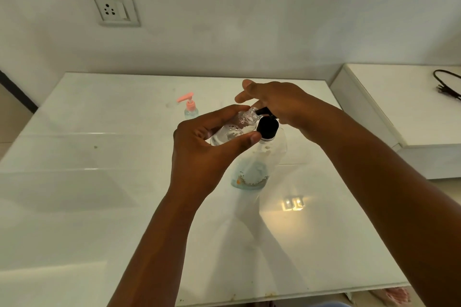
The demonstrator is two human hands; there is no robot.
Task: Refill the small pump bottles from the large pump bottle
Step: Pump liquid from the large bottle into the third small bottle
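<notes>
Your left hand (212,137) grips a clear, uncapped small bottle (233,129), tilted at the black pump nozzle (262,110). Your right hand (272,99), fingers straight, presses the large clear bottle's (259,162) pump on the glossy white desk (99,182).

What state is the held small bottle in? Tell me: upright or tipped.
Tipped: the small bottle in the left hand leans, its open mouth at the large bottle's black spout.

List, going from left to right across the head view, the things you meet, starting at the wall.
wall socket → pink-pump small bottle → left hand holding the open small bottle → large bottle's black pump → right hand → black cable
</notes>
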